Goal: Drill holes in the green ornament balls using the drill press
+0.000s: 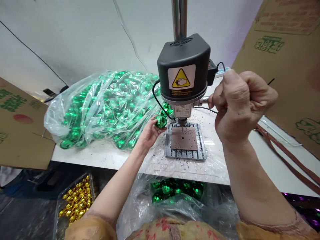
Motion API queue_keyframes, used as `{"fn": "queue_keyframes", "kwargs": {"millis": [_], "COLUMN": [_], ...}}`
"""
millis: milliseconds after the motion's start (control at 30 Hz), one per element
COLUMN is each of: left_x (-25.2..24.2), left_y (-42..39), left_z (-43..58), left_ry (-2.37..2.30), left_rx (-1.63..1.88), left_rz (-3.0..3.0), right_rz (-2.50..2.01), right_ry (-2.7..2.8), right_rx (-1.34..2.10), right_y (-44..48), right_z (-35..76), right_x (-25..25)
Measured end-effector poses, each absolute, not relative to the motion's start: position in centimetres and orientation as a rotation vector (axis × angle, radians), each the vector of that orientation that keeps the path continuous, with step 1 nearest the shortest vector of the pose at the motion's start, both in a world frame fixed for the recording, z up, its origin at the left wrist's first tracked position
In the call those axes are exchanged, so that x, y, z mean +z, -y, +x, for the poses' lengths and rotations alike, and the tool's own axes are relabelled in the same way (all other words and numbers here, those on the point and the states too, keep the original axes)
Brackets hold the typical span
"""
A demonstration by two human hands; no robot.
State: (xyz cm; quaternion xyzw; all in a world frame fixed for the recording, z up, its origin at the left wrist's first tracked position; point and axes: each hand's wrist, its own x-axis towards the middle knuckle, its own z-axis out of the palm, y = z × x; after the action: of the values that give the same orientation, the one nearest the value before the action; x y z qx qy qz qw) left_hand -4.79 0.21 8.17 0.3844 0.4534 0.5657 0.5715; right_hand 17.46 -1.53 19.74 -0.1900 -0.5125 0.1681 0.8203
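My left hand (150, 133) is closed around a shiny green faceted ball (160, 122), just left of the drill chuck. At the right side of a small black bench drill press (183, 70), my right hand (237, 100) is wrapped round its feed lever (205, 100); most of the lever is hidden by the fingers. Below the chuck (182, 122), a brown square board (184, 138) with a small dark hole lies on the grey slotted base plate (185, 158). No ball rests on the board.
A clear plastic bag (92, 113) full of green balls lies at the left on the white table (85, 153). Below the front edge are more green balls (175, 188) in plastic and a bin of gold balls (77, 200). Cardboard boxes (22, 126) flank both sides; a brown strap (287, 155) lies right.
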Motion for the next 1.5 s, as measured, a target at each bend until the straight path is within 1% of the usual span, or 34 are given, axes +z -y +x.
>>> {"fn": "queue_keyframes", "kwargs": {"millis": [100,233,500,667,833,1000,1167,1500], "left_x": [7.8,6.7,3.7,2.4,1.8,1.2,0.9,1.3], "left_y": [2.2,3.3,1.1,0.3,0.0,0.0,0.3,0.7], "left_z": [-3.8,-2.4,-0.5,0.3,0.0,-0.5,-0.4,0.0], "left_ry": [-0.921,-0.907,-1.062,-1.023,-0.993,-0.99,-0.971,-0.952], "left_rx": [1.243,1.202,1.324,1.27,1.224,1.157,1.2,1.211], "left_rz": [0.724,0.729,1.196,1.367,1.448,1.535,1.482,1.483], "right_rz": [-0.378,-0.406,-0.446,-0.58,-0.645,-0.611,-0.653,-0.429], "right_ry": [1.063,1.081,1.089,1.096,1.116,1.12,1.127,1.099], "right_rx": [0.344,0.335,0.316,0.31,0.271,0.247,0.259,0.291], "right_y": [1.5,1.6,1.7,1.8,1.6,1.4,1.6,1.6], "right_z": [17.4,17.4,17.3,17.4,17.4,17.3,17.4,17.0], "right_x": [19.8,19.8,19.6,19.3,18.9,18.8,18.6,19.3]}}
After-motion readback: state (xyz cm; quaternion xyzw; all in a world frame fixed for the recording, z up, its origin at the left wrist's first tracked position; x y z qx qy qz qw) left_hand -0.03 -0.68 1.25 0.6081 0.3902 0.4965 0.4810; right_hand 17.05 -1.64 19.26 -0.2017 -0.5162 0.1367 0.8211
